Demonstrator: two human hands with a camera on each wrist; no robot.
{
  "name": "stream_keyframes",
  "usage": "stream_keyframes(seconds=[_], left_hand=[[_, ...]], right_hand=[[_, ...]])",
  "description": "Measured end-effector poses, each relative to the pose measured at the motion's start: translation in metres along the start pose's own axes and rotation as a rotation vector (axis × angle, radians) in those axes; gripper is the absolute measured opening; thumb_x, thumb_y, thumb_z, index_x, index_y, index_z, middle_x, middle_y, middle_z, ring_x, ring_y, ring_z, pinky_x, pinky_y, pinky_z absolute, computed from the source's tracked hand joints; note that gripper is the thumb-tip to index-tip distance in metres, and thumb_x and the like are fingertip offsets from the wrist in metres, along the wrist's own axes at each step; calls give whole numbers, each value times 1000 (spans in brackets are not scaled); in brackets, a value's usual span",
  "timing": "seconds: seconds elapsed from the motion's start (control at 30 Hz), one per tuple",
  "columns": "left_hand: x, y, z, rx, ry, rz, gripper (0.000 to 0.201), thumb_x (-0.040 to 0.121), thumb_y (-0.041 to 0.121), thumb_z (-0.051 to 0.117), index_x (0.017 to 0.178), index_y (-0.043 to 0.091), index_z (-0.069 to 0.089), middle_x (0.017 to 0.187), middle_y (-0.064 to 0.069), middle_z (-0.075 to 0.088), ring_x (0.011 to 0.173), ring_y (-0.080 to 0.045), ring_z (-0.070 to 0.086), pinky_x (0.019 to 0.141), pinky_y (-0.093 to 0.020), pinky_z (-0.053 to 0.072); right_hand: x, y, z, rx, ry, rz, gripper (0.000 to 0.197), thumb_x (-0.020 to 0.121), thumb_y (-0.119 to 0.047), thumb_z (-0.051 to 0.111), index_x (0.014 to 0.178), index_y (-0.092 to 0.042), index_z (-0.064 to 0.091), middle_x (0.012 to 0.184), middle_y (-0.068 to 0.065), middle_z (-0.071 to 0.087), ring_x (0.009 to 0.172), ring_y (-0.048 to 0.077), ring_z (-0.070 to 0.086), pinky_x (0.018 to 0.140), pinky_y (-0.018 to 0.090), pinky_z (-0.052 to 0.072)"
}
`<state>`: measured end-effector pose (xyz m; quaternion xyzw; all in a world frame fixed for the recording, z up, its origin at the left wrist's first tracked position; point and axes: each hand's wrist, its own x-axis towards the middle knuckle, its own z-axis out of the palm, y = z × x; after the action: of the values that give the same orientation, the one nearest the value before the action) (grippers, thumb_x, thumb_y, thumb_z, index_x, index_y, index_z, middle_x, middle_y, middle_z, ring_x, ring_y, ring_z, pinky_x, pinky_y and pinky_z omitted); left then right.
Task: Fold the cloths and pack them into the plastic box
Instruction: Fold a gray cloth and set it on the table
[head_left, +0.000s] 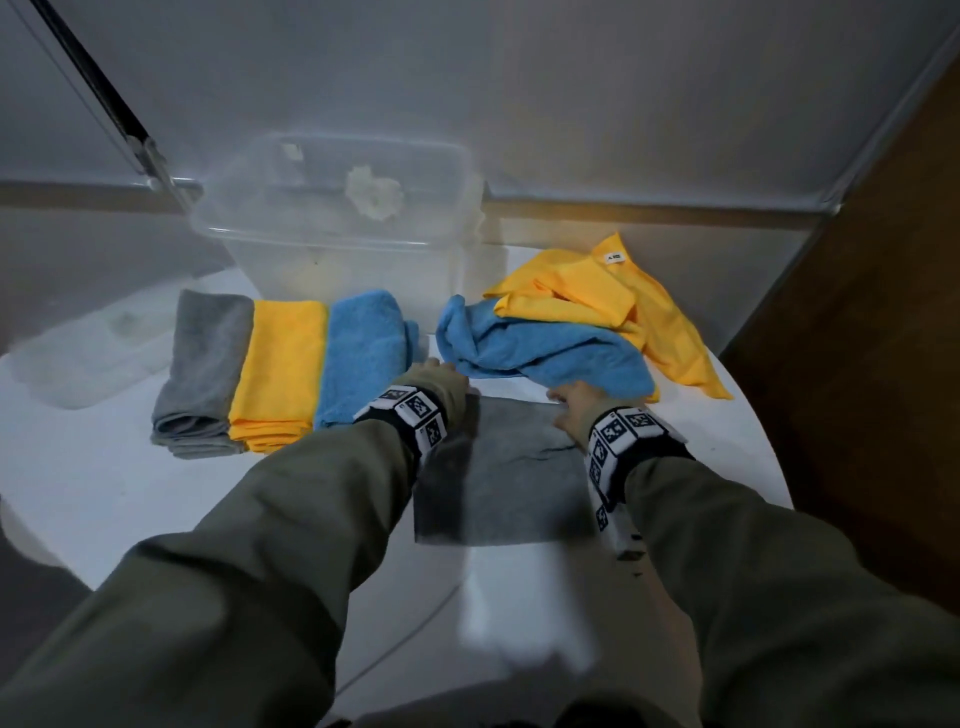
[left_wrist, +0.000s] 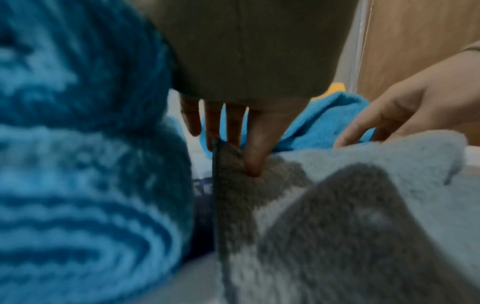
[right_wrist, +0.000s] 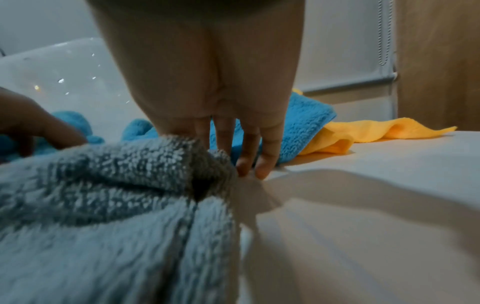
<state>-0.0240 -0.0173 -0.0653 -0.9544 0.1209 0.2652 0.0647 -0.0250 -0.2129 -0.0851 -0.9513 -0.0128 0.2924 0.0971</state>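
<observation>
Two hands, left hand (left_wrist: 244, 131) and right hand (right_wrist: 221, 115), pinching fluffy square grey cloth (head_left: 511, 478) corners.

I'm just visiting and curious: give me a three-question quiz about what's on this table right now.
1. True or false: the plastic box already holds folded cloths.
2. How many folded cloths lie in the row left of the hands?
3. Which cloth do both the left hand and right hand hold? A) grey cloth B) blue cloth C) yellow cloth

Key: 1 false; 2 three; 3 A
</observation>
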Motion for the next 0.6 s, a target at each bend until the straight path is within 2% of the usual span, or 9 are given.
stream_keyframes(seconds=[0.07, 0.13, 0.23, 0.3, 0.37, 0.43, 0.47, 0.53, 0.6], left_hand=[[5, 5, 10, 39, -34, 31, 53, 88, 34, 47, 137, 17, 36, 138, -12, 39, 128, -32, 37, 106, -46, 32], [8, 9, 15, 24, -48, 30, 54, 87, 32, 49, 136, 15, 35, 138, -12, 39, 129, -31, 36, 107, -47, 28], [7, 6, 12, 81, -40, 35, 50, 87, 37, 47, 131, 16, 38, 135, -12, 42, 126, -31, 39, 104, -46, 31], [7, 3, 3, 53, 9, 57, 54, 83, 41, 52, 131, 19, 39, 133, -11, 40, 125, -32, 38, 102, -46, 34], [8, 6, -13, -186, 62, 104, 67, 73, 41, 64, 131, 23, 38, 133, -8, 39, 124, -30, 40, 104, -45, 36], [8, 14, -34, -439, 67, 160, 83, 62, 43, 69, 134, 24, 32, 130, -6, 46, 117, -28, 50, 101, -45, 41], [8, 16, -45, -504, 77, 188, 84, 63, 41, 69, 135, 21, 30, 127, -7, 50, 113, -28, 53, 99, -44, 43], [7, 17, -63, -591, 107, 237, 72, 73, 31, 67, 134, 9, 37, 119, -9, 53, 111, -21, 52, 97, -35, 43], [2, 11, -76, -786, 140, 318, 58, 78, 16, 66, 131, 2, 45, 113, -8, 54, 104, -13, 47, 87, -25, 41]], right_hand=[[1, -2, 6, -98, -18, -23, 54, 94, -28, 51, 144, -25, 31, 151, 6, 28, 136, 32, 31, 111, 45, 31], [0, -3, 6, -145, -10, -39, 51, 93, -30, 52, 140, -23, 37, 144, 9, 38, 131, 32, 37, 108, 43, 36], [-5, -8, -6, -113, -10, -65, 31, 90, -26, 58, 120, -16, 57, 125, 11, 54, 115, 31, 51, 97, 38, 46], [-6, -10, -17, 84, 32, -104, 15, 84, -18, 66, 98, -17, 61, 114, 11, 59, 103, 29, 57, 88, 36, 49], [-9, -14, -30, 269, 97, -207, 19, 78, -7, 69, 83, -21, 57, 101, 6, 61, 95, 25, 58, 82, 34, 49], [-16, -24, -45, 420, 193, -323, 25, 74, -1, 69, 79, -22, 57, 94, 1, 58, 92, 22, 56, 83, 33, 48], [-21, -31, -54, 485, 264, -377, 28, 72, -1, 71, 79, -25, 57, 93, 0, 57, 91, 21, 55, 83, 32, 48], [-29, -39, -67, 658, 385, -439, 41, 67, -5, 75, 74, -35, 48, 91, -3, 54, 86, 23, 56, 82, 36, 48], [-37, -39, -75, 854, 480, -452, 43, 62, -11, 78, 72, -38, 46, 89, -5, 52, 83, 23, 57, 79, 39, 50]])
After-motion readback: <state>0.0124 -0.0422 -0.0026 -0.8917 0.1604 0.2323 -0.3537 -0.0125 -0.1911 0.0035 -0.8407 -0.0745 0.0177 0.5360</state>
